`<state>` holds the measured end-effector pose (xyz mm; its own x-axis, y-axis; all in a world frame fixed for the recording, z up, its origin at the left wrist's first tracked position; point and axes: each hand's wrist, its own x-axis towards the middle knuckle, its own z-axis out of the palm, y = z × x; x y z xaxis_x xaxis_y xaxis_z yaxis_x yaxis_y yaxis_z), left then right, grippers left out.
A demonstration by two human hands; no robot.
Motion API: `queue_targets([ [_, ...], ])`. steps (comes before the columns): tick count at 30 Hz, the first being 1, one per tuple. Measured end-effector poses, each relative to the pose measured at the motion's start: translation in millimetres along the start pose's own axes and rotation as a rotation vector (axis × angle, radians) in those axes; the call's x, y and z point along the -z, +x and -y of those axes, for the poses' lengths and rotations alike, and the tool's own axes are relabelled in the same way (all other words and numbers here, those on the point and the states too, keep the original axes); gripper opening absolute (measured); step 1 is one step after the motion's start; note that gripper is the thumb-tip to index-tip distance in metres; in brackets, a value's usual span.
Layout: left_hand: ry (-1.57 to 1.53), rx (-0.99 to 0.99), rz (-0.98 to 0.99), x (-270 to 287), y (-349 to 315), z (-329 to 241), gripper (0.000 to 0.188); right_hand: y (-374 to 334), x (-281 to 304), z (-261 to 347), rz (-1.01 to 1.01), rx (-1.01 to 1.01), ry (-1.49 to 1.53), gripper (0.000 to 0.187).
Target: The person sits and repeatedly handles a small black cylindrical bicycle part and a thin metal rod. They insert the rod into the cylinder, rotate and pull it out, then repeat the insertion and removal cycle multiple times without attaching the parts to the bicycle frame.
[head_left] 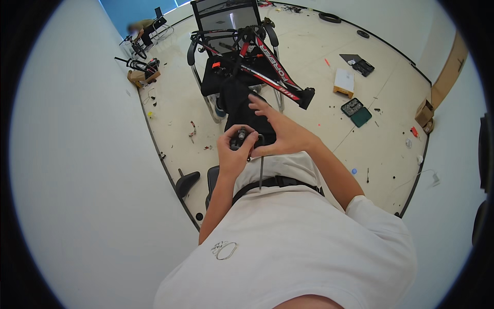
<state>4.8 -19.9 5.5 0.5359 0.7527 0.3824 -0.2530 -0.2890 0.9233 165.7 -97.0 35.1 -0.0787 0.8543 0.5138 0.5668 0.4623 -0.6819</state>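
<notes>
My left hand (232,154) is closed around a small black bicycle part (239,139) with a round silvery end, held just above my lap. Most of that part is hidden by my fingers, so its exact kind does not show. Beside it, a long L-shaped hex key (261,172) hangs down toward my belt, its short bent end up by my left fingertips. Whether the key sits in the part is not visible. My right hand (285,129) is open, fingers spread, its thumb reaching close to the key.
Ahead, a red-and-black bicycle frame (282,73) rests on a black office chair (211,80). A saddle (187,183) lies at left. Rightward are an open green tool case (360,116) and a white-and-orange box (343,82). Another person (143,30) works far left.
</notes>
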Motion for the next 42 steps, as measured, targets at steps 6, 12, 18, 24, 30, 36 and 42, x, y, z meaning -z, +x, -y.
queue_targets([
  [6, -0.153, 0.101, 0.12, -3.9, -6.7, -14.9, 0.007, 5.4, 6.5, -22.3, -0.243, -0.094, -0.183, 0.101],
  [12, -0.061, 0.1, 0.098, 0.2, -2.5, -5.4, 0.007, 4.2, 5.3, -5.9, -0.34, -0.207, 0.123, 0.133],
  [18, -0.05, 0.074, -0.079, 8.8, 2.7, -14.1, 0.007, 2.4, -12.8, -5.0, -0.146, -0.048, -0.061, 0.12],
  [24, -0.068, 0.118, 0.133, 15.1, 2.5, -13.3, 0.006, 7.2, 5.0, -20.4, -0.377, -0.137, -0.094, 0.105],
  [30, 0.078, 0.138, 0.092, 3.2, 1.6, -1.9, 0.007, 2.7, 8.3, 2.0, -0.156, -0.104, 0.053, 0.122],
  [36, 0.178, -0.037, 0.002, -7.7, -4.8, -0.5, 0.008, -2.8, 10.7, -14.4, 0.126, -0.329, 0.124, 0.121],
  [42, 0.035, -0.019, -0.078, -14.4, -10.0, -4.2, 0.012, -12.9, 4.3, -7.8, 0.339, -0.307, 0.179, 0.109],
])
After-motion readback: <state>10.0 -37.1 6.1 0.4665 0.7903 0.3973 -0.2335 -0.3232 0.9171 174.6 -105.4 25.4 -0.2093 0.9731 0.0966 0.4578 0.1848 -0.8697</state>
